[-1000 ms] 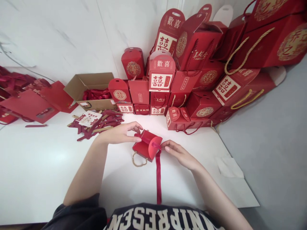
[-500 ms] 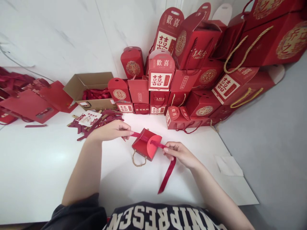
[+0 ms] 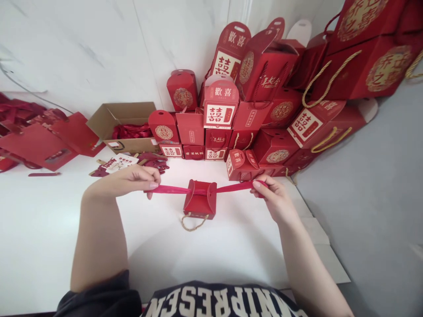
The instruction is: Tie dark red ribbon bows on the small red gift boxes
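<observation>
A small red gift box (image 3: 200, 204) with a gold cord handle (image 3: 192, 222) sits on the white table (image 3: 49, 237) in front of me. A dark red ribbon (image 3: 172, 189) runs through the box's two upright flaps and is stretched out flat to both sides. My left hand (image 3: 137, 178) pinches the ribbon's left end. My right hand (image 3: 276, 198) pinches its right end at about the same height. Both hands are closed on the ribbon, well apart from the box.
A stack of red gift boxes and bags (image 3: 251, 110) fills the back right. An open cardboard box (image 3: 124, 123) with red ribbons stands back left, beside flat red bags (image 3: 42, 143) and loose tags (image 3: 119, 163). A white sheet (image 3: 322, 246) overhangs the table's right edge.
Both hands have moved apart, pulling the ribbon taut through the box flaps. The ribbon's long tail no longer hangs toward me. The box flaps now stand upright and the box sits squarely.
</observation>
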Available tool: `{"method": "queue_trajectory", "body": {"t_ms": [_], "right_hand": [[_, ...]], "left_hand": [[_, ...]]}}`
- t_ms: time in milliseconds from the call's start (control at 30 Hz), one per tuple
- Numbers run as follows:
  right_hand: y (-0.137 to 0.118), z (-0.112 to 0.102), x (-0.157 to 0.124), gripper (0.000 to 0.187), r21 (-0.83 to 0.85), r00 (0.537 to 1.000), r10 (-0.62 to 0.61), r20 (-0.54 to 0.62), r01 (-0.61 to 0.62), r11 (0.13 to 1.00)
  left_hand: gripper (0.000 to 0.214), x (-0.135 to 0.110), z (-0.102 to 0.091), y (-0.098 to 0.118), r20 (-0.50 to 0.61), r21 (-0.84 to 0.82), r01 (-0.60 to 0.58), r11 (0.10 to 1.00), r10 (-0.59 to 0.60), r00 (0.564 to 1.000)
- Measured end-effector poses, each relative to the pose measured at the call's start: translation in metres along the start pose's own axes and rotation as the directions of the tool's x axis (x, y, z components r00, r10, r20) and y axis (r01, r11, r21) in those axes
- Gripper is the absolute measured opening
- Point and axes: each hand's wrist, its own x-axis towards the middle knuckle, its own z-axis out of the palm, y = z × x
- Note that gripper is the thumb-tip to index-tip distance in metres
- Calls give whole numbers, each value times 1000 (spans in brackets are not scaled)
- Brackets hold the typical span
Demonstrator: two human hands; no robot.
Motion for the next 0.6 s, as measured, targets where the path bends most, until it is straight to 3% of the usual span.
{"method": "queue_trajectory", "body": {"t_ms": [167, 300, 433, 533, 600], "right_hand": [[-26, 6, 14, 23, 129, 993, -73, -92, 85, 988], [-45, 15, 19, 26, 162, 992, -120, -33, 124, 979], [-60, 22, 20, 28, 188, 984, -163, 78, 146, 971], [-71, 26, 20, 31, 222, 973, -215, 80, 193, 956], [-80, 28, 20, 43, 184, 971, -230, 64, 215, 959]], "left_hand": [[24, 15, 14, 15, 34, -214, -143, 966, 153, 988], [30, 27, 30, 26, 5, -332, -255, 908, 271, 962], [34, 25, 36, 33, -228, -451, -368, 813, 293, 928], [37, 19, 35, 43, -384, -486, -422, 765, 247, 890], [32, 17, 36, 55, -435, -504, -441, 743, 223, 872]]}}
